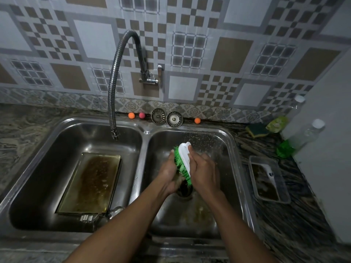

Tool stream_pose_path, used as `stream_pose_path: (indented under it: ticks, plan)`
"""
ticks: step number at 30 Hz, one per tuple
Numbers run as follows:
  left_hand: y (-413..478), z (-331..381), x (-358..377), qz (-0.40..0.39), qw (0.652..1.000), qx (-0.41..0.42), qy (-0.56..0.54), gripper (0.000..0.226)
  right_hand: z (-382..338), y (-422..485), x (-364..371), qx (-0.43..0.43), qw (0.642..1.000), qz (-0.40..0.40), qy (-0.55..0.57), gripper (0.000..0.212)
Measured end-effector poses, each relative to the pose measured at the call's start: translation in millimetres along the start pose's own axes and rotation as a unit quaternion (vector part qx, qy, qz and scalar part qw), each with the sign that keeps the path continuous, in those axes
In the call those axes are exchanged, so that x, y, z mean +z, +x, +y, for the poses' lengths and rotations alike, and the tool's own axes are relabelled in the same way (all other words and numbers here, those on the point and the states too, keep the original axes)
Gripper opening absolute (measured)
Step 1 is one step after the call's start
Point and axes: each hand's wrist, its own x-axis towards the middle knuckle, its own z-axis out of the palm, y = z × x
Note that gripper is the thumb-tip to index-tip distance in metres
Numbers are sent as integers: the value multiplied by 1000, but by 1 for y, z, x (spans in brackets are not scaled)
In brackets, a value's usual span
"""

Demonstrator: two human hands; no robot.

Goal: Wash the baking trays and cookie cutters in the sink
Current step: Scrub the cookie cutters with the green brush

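Over the right basin (pixel 224 186) my right hand (pixel 204 170) grips the white back of a scrub brush (pixel 183 158) with green bristles. My left hand (pixel 170 174) curls under the bristles and cups a small brownish item against them; the brush and my fingers mostly hide it, so I cannot tell what it is. A rectangular baking tray (pixel 91 184) lies in the left basin (pixel 47 168), filled with murky brown water. Small shiny metal pieces (pixel 87 217) sit by the tray's near end.
The flexible tap hose (pixel 113 95) hangs over the left basin. Two drain strainers (pixel 158 116) and small orange and pink balls (pixel 131 115) sit on the back ledge. On the right counter stand a clear plastic container (pixel 281 188), a sponge (pixel 257 130) and bottles (pixel 311 131).
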Motion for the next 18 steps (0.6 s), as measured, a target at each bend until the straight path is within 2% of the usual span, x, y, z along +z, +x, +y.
stream_pose_path:
  ticks: [4, 7, 10, 12, 18]
  plan:
    - [-2, 0, 2, 10, 1000, 13, 6, 44, -7, 8, 1, 40, 999, 24, -10, 41]
    - [0, 1, -1, 23, 1000, 11, -6, 46, 0, 14, -4, 61, 993, 71, 65, 37]
    - [2, 4, -1, 24, 999, -8, -26, 63, 0, 10, -4, 30, 993, 39, 108, 35]
    - [3, 1, 3, 35, 999, -20, -15, 64, -6, 1, 5, 25, 993, 17, 112, 40]
    - [4, -16, 7, 82, 996, 9, 40, 43, -12, 3, 14, 45, 999, 2, 8, 43]
